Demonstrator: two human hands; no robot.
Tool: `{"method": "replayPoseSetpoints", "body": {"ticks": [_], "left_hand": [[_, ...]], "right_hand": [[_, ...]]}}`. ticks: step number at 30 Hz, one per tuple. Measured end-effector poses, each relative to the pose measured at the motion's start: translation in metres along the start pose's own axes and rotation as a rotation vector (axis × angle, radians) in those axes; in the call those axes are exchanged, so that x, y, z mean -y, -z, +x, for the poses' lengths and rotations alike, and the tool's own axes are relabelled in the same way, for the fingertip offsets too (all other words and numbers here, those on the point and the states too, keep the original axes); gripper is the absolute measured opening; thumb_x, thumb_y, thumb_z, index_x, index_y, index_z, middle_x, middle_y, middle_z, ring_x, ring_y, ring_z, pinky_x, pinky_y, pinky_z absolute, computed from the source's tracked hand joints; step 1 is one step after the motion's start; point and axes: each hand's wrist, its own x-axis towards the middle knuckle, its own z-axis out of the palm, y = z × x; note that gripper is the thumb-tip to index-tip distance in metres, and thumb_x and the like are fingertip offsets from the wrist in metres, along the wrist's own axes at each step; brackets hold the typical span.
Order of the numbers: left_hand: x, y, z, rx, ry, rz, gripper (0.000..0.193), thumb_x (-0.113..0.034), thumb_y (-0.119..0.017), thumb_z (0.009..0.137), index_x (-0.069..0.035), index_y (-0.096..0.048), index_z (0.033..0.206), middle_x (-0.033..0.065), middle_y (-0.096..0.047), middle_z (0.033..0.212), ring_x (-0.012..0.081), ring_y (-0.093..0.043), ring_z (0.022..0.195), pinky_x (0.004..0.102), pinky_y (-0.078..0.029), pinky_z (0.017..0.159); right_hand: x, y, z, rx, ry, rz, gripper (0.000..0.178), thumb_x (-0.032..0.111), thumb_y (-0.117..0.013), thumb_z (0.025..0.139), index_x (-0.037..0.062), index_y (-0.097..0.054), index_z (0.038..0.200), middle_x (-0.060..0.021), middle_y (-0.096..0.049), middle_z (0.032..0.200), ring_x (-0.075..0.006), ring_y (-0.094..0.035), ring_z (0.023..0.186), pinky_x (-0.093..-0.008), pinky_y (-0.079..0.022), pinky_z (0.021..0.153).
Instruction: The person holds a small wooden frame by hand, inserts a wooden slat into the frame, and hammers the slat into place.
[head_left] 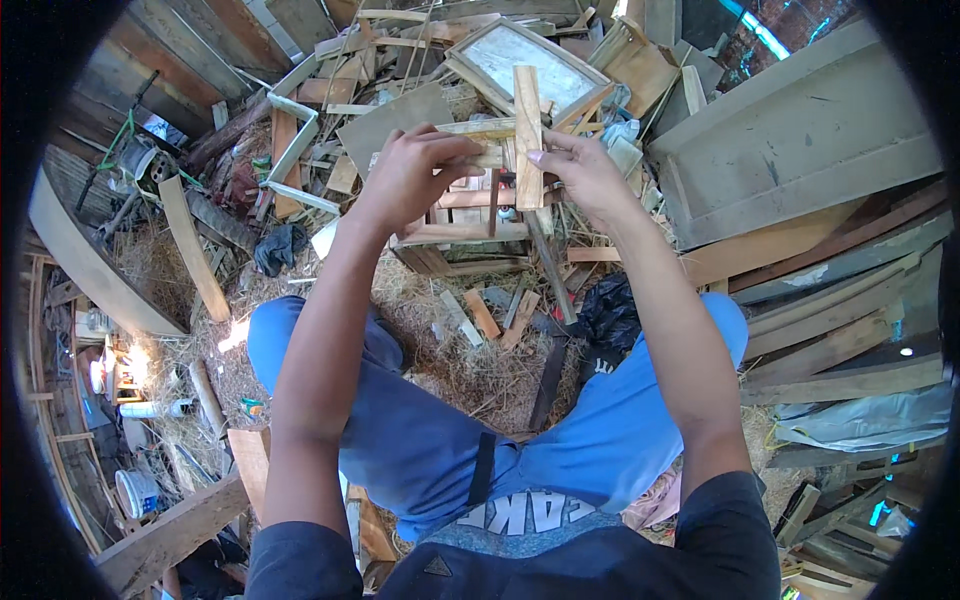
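Wood strip (528, 130) sits in the right hand (588, 185), with the thumb pressed near its middle and the fingers curled close at its side. That hand has just a small gap, filled by the wood. The left hand (415, 178) has its fingers bent in and pinches a short pale stick (488, 157). The stick's tip is right by the strip, but I cannot tell if they touch. The strip's long side runs up and down in the view, one end toward the person and one end away. The short stick points sideways, from the left hand toward the strip. Both are above a wooden frame (460, 232) made of flat boards, with a thin dark stick (493, 203) across its gap. A black plastic bag (612, 310) lies near the right knee, and what is in it is hidden. Far off at the lower left is a white bucket (138, 493); its inside is too small to make out. Wood scraps (482, 314) lie on the straw (425, 350) between the legs.
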Motion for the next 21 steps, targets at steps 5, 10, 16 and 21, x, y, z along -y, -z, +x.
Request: {"method": "replayPoseSetpoints", "body": {"ticks": [5, 10, 16, 21], "left_hand": [[0.016, -0.015, 0.005, -0.021, -0.012, -0.039, 0.022, -0.018, -0.072, 0.089, -0.007, -0.076, 0.108, 0.0095, -0.074, 0.105, 0.0317, -0.069, 0.096, 0.0415, -0.054, 0.083], [0.033, -0.040, 0.007, -0.021, 0.122, -0.077, 0.022, -0.027, -0.068, 0.093, -0.012, -0.078, 0.104, 0.0078, -0.074, 0.103, 0.0332, -0.069, 0.092, 0.0438, -0.055, 0.082], [0.055, -0.079, 0.000, 0.061, 0.248, -0.050, 0.021, -0.026, -0.064, 0.095, -0.014, -0.078, 0.106, 0.0089, -0.074, 0.103, 0.0338, -0.069, 0.094, 0.0454, -0.054, 0.082], [0.076, -0.104, -0.009, 0.074, 0.259, -0.072, 0.021, -0.026, -0.063, 0.096, -0.015, -0.077, 0.107, 0.0090, -0.074, 0.102, 0.0340, -0.069, 0.093, 0.0461, -0.054, 0.082]], "right_hand": [[-0.029, 0.004, 0.017, 0.013, -0.016, -0.055, 0.045, 0.017, -0.071, 0.095, -0.0046, -0.060, 0.133, -0.0137, -0.071, 0.108, -0.0163, -0.069, 0.083, -0.0308, -0.057, 0.064], [-0.054, -0.002, 0.026, 0.050, -0.063, -0.134, 0.050, 0.016, -0.073, 0.093, -0.0063, -0.057, 0.135, -0.0168, -0.071, 0.113, -0.0182, -0.069, 0.088, -0.0324, -0.057, 0.069], [-0.089, -0.006, 0.035, 0.043, -0.158, -0.329, 0.043, 0.011, -0.071, 0.092, -0.0081, -0.061, 0.129, -0.0195, -0.071, 0.116, -0.0242, -0.069, 0.105, -0.0343, -0.054, 0.090], [-0.106, -0.004, 0.046, -0.050, -0.246, -0.355, 0.051, 0.016, -0.076, 0.089, -0.0093, -0.060, 0.130, -0.0206, -0.072, 0.113, -0.0233, -0.072, 0.087, -0.0353, -0.057, 0.074]]}}
